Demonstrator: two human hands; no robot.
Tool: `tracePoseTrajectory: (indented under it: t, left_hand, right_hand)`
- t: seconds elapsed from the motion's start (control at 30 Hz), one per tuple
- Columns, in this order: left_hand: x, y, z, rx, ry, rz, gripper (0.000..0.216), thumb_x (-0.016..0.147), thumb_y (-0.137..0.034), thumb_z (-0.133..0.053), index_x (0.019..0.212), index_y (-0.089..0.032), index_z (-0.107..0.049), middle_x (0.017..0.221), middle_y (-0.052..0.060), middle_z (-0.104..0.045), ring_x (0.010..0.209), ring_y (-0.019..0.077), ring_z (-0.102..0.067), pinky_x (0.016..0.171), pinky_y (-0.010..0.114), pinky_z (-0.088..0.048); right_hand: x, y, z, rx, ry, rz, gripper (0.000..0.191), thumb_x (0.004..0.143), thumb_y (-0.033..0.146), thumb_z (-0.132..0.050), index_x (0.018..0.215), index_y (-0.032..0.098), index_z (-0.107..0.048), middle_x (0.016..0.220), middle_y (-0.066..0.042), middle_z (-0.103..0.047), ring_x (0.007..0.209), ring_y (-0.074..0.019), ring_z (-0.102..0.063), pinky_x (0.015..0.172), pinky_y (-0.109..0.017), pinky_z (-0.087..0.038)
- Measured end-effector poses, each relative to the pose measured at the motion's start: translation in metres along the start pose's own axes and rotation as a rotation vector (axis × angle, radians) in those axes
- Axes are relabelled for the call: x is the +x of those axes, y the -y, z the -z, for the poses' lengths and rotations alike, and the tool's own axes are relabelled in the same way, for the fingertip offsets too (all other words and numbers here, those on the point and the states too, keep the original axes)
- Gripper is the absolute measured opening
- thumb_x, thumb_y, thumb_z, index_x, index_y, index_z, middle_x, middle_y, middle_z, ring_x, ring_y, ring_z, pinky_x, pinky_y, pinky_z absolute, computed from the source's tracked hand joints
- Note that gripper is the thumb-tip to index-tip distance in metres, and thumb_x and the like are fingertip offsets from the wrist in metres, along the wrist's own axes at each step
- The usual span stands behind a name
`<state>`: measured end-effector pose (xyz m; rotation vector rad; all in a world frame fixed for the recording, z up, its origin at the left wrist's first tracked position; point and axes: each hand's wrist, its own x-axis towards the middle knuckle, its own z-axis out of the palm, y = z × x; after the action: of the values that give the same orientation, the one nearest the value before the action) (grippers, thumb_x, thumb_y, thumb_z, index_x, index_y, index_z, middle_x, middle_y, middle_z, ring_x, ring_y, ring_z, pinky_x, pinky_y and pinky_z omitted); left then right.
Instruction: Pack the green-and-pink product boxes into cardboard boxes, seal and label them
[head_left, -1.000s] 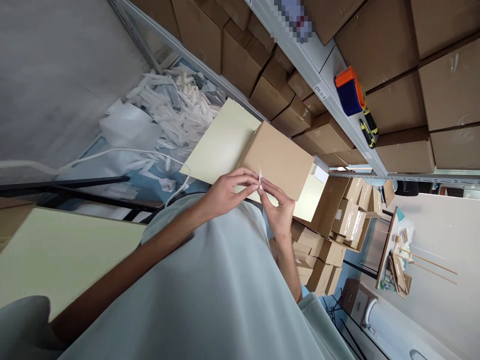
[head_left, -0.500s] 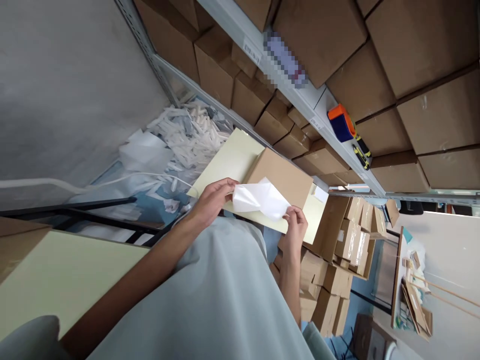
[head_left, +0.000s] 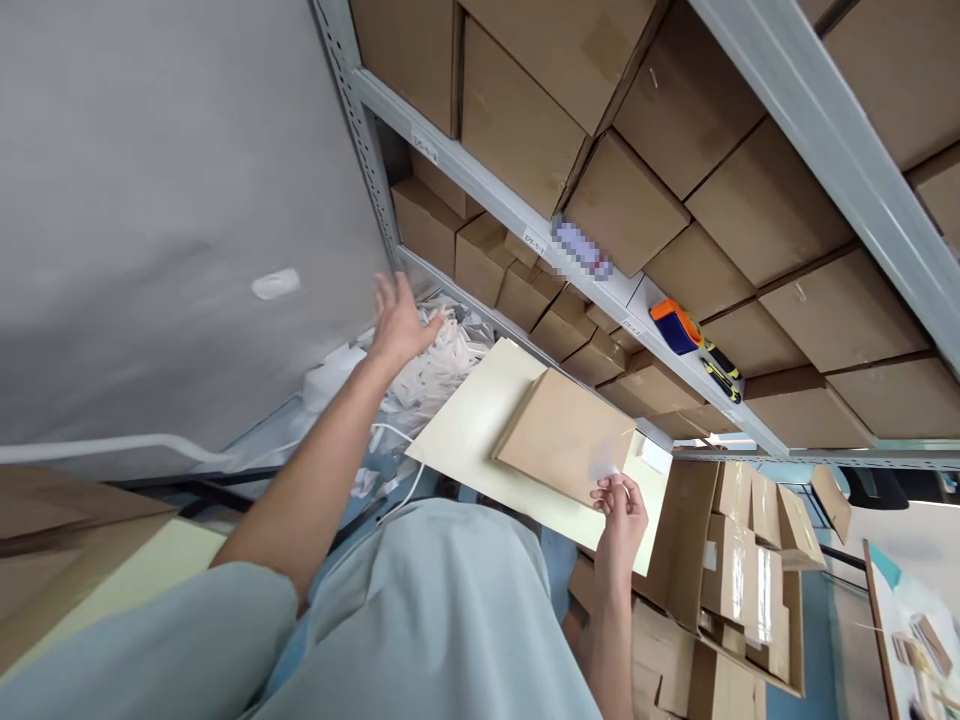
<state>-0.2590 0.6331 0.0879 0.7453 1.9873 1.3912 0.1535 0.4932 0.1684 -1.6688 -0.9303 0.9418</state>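
Observation:
My left hand (head_left: 399, 325) is stretched out to the left with its fingers spread and nothing in them. Beyond it, a crumpled white piece of paper (head_left: 276, 284) shows against the grey wall, apart from the hand. My right hand (head_left: 621, 502) pinches a small, thin, translucent sticker-like sheet (head_left: 603, 460) by its edge, over the near right corner of a closed brown cardboard box (head_left: 564, 430). That box lies on a pale yellow tabletop (head_left: 466, 428). A small white item (head_left: 655, 456) lies at the table's right end.
Grey metal shelving (head_left: 480, 185) with stacked cartons rises behind the table, holding an orange and blue tape dispenser (head_left: 676, 326) and a yellow-black cutter (head_left: 722, 381). Waste paper strips (head_left: 442, 365) are heaped at the left. An open carton (head_left: 679, 530) with smaller boxes stands right.
My left hand has let go of the white paper and swung left and up, opening. The paper is now by the wall. My right hand keeps a small translucent piece. The view has shifted.

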Motion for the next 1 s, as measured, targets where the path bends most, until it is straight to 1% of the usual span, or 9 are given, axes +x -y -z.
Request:
tracePoseTrajectory:
  t: [0.03, 0.07, 0.13, 0.2, 0.33, 0.43, 0.6, 0.7, 1.0]
  left_hand:
    - [-0.002, -0.004, -0.004, 0.038, 0.051, -0.052, 0.087, 0.069, -0.014, -0.086, 0.147, 0.005, -0.053, 0.181, 0.035, -0.023, 0.172, 0.0448, -0.014, 0.139, 0.053, -0.010]
    - [-0.009, -0.007, -0.009, 0.034, 0.104, -0.095, 0.074, 0.073, -0.018, -0.083, 0.140, 0.002, -0.061, 0.178, 0.033, -0.035, 0.170, 0.0436, -0.022, 0.139, 0.054, -0.012]
    - [-0.041, -0.010, -0.025, -0.046, 0.218, -0.169, 0.044, 0.079, -0.027, -0.077, 0.119, -0.009, -0.074, 0.155, 0.023, -0.067, 0.155, 0.0373, -0.050, 0.136, 0.052, -0.028]
    - [-0.090, -0.008, -0.042, -0.088, 0.356, -0.185, 0.023, 0.080, -0.037, -0.073, 0.094, -0.019, -0.078, 0.120, 0.013, -0.084, 0.125, 0.0323, -0.073, 0.122, 0.047, -0.049]
    - [-0.191, -0.008, -0.061, -0.286, 0.662, -0.041, 0.027, 0.076, -0.051, -0.080, 0.080, -0.024, -0.078, 0.106, 0.011, -0.086, 0.108, 0.0310, -0.079, 0.105, 0.045, -0.061]
    - [-0.235, -0.022, -0.059, -0.415, 0.802, 0.100, 0.039, 0.076, -0.058, -0.087, 0.069, -0.024, -0.069, 0.107, 0.013, -0.086, 0.108, 0.0315, -0.079, 0.103, 0.045, -0.062]
    - [-0.256, -0.047, -0.052, -0.658, 0.905, 0.333, 0.045, 0.083, -0.065, -0.086, 0.095, -0.022, -0.079, 0.113, 0.013, -0.084, 0.116, 0.0325, -0.078, 0.106, 0.049, -0.062]
    - [-0.261, -0.051, -0.050, -0.697, 0.877, 0.394, 0.046, 0.082, -0.063, -0.088, 0.094, -0.020, -0.078, 0.111, 0.013, -0.083, 0.111, 0.0317, -0.078, 0.099, 0.046, -0.064]
    - [-0.267, -0.046, -0.040, -0.717, 0.792, 0.420, 0.044, 0.080, -0.057, -0.088, 0.096, -0.020, -0.073, 0.114, 0.012, -0.082, 0.109, 0.0300, -0.076, 0.091, 0.039, -0.063]
  right_hand:
    - [-0.003, 0.001, -0.004, 0.006, 0.003, 0.016, 0.049, 0.085, 0.063, -0.085, 0.098, 0.018, -0.071, 0.085, -0.005, -0.078, 0.067, -0.0168, -0.072, 0.062, -0.027, -0.053]
    - [-0.005, 0.002, -0.008, 0.014, 0.000, 0.030, 0.049, 0.086, 0.064, -0.084, 0.098, 0.017, -0.072, 0.086, -0.006, -0.079, 0.067, -0.0173, -0.073, 0.061, -0.027, -0.053]
    - [-0.011, 0.003, -0.014, 0.032, -0.023, 0.041, 0.051, 0.086, 0.065, -0.084, 0.100, 0.017, -0.072, 0.086, -0.007, -0.080, 0.066, -0.0187, -0.074, 0.059, -0.027, -0.053]
    - [-0.015, 0.005, -0.017, 0.043, -0.048, 0.046, 0.053, 0.086, 0.066, -0.084, 0.101, 0.017, -0.071, 0.088, -0.010, -0.082, 0.065, -0.0198, -0.075, 0.057, -0.027, -0.053]
    - [-0.022, 0.009, -0.018, -0.010, -0.091, 0.130, 0.049, 0.093, 0.065, -0.078, 0.102, 0.017, -0.068, 0.095, -0.014, -0.084, 0.065, -0.0209, -0.078, 0.057, -0.029, -0.057]
    - [-0.030, 0.008, -0.016, -0.080, -0.131, 0.282, 0.040, 0.100, 0.057, -0.073, 0.104, 0.018, -0.068, 0.098, -0.013, -0.084, 0.068, -0.0214, -0.080, 0.059, -0.031, -0.060]
    - [-0.046, -0.004, -0.006, -0.321, -0.013, 0.664, 0.020, 0.108, 0.040, -0.066, 0.104, 0.022, -0.074, 0.090, -0.007, -0.083, 0.070, -0.0212, -0.081, 0.070, -0.037, -0.068]
    - [-0.051, -0.012, 0.001, -0.441, 0.086, 0.836, 0.013, 0.109, 0.031, -0.063, 0.108, 0.026, -0.075, 0.095, -0.007, -0.085, 0.071, -0.0203, -0.081, 0.070, -0.036, -0.069]
    - [-0.057, -0.022, -0.003, -0.493, 0.120, 0.872, 0.018, 0.109, 0.026, -0.061, 0.114, 0.026, -0.078, 0.102, -0.009, -0.087, 0.079, -0.0205, -0.084, 0.071, -0.032, -0.071]
